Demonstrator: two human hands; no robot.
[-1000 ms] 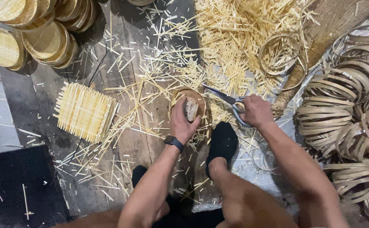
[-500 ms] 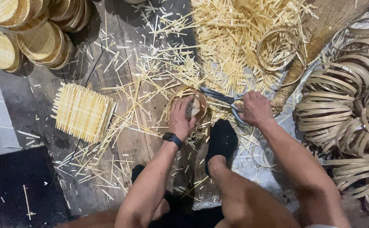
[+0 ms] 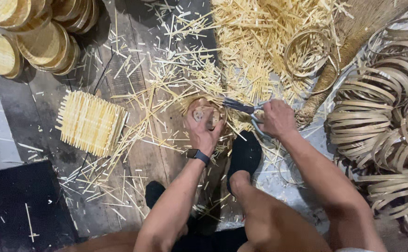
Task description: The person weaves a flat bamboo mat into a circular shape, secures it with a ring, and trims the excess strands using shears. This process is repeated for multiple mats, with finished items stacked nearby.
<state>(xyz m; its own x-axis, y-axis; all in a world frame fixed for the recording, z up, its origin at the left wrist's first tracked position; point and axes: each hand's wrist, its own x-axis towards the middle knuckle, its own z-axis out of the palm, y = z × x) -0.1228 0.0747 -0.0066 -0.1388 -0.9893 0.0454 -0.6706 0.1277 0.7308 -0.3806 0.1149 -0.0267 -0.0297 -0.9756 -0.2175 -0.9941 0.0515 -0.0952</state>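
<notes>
Scissors (image 3: 243, 109) with dark blades and grey handles are held in the right hand (image 3: 276, 119), just right of the frame's centre; the fingers are closed through and around the handles, and the blades point left toward a small round woven bamboo piece (image 3: 207, 116). That round piece is pressed down at the centre of the frame by the left hand (image 3: 204, 130), whose fingers are spread and curled over its top, so that only part of its rim and weave is seen. A dark watch (image 3: 198, 155) is worn on the left wrist. The blade tips are located at the right edge of the round piece; whether they touch it cannot be told. Loose bamboo splints (image 3: 255, 42) are heaped in the upper centre and scattered over the dark wooden floor (image 3: 138, 60). A flat woven mat of splints (image 3: 91, 122) lies at the left of centre, well apart from both hands. Stacked round woven trays (image 3: 31, 32) occupy the upper left corner. Coiled bamboo hoops (image 3: 376, 121) are piled along the right edge, and a single hoop (image 3: 306, 51) rests on the splint heap. A foot in a black sock (image 3: 243, 156) is placed just below the right hand.
</notes>
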